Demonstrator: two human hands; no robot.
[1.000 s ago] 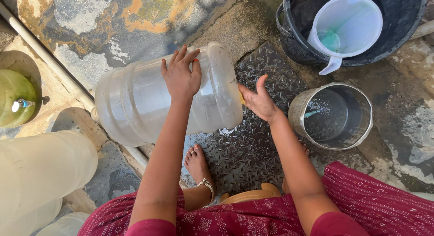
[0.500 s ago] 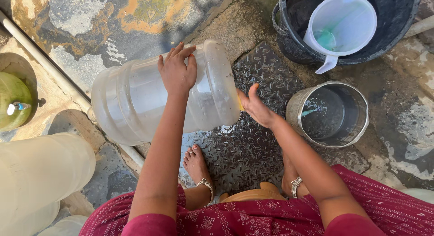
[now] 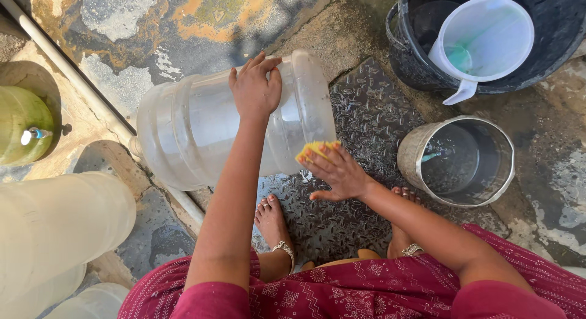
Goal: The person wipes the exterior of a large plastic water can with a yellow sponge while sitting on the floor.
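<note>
A large clear plastic water jug (image 3: 195,126) lies on its side on the wet ground in the head view. My left hand (image 3: 255,87) rests flat on top of the jug near its bottom end, fingers spread. My right hand (image 3: 332,169) presses a yellow sponge (image 3: 313,150) against the jug's flat bottom end, with the fingers curled over the sponge. My bare feet stand on a patterned metal plate (image 3: 366,117) just below the jug.
A steel bucket (image 3: 456,160) with water stands to the right. A black tub (image 3: 552,56) holding a white plastic pitcher (image 3: 482,41) is at the top right. A white pipe (image 3: 67,72) runs diagonally on the left, beside pale containers (image 3: 55,227) and a green jug (image 3: 21,123).
My right hand has slid down and left along the jug's bottom end, and the yellow sponge now shows under its fingers. My left hand stays on top of the jug.
</note>
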